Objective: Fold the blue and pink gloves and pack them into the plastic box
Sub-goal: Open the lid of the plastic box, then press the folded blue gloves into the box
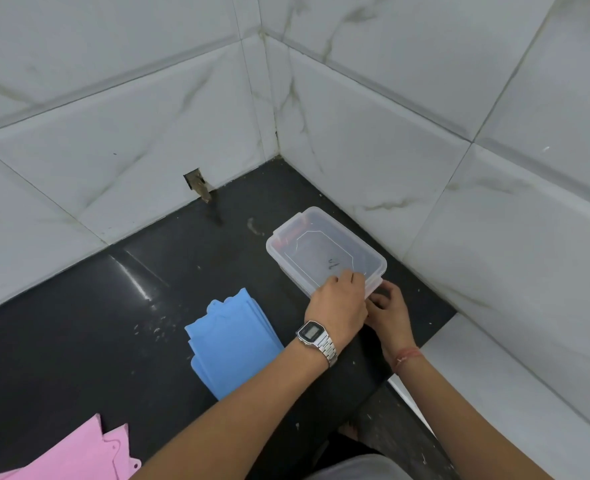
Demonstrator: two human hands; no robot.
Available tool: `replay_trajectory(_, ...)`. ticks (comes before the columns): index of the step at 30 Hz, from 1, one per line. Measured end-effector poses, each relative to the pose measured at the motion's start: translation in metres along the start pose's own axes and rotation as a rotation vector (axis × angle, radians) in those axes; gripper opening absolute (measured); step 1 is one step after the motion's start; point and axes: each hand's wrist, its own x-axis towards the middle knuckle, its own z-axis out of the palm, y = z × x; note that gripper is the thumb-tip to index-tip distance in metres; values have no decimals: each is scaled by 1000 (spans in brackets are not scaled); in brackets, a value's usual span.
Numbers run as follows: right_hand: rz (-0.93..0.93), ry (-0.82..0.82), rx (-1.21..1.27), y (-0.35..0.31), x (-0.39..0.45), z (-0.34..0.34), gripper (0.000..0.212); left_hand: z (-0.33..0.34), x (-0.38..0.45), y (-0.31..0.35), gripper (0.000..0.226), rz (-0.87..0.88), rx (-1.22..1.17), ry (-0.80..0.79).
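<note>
The clear plastic box (324, 251) stands on the dark counter near the right wall with its lid on. My left hand (338, 303), with a watch on its wrist, lies over the lid's near end, fingers curled on its edge. My right hand (390, 313), with a red thread at the wrist, holds the box's near end where the clasp is, partly hidden behind the left hand. A flat stack of blue gloves (231, 341) lies just left of my left forearm. Pink gloves (79, 455) lie at the bottom left corner, cut off by the frame.
The dark counter (113, 323) runs into a corner of white marble-look tiled walls (425, 150). A small hole with a stub (198, 185) is in the back wall. The counter's right edge drops off near my right forearm.
</note>
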Motion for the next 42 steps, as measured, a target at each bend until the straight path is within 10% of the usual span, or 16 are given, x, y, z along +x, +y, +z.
replay_trajectory(13,34,-16,134,0,3,27,50,-50,3,-41,29,-17,-238,243)
replay_trajectory(30,51,-45,93,2,5,27,52,-60,-75,-262,22,-1098,-1410,684)
replay_trajectory(42,138,110,94,20,-40,34,34,-20,-132,-341,35,-1360,-1257,636)
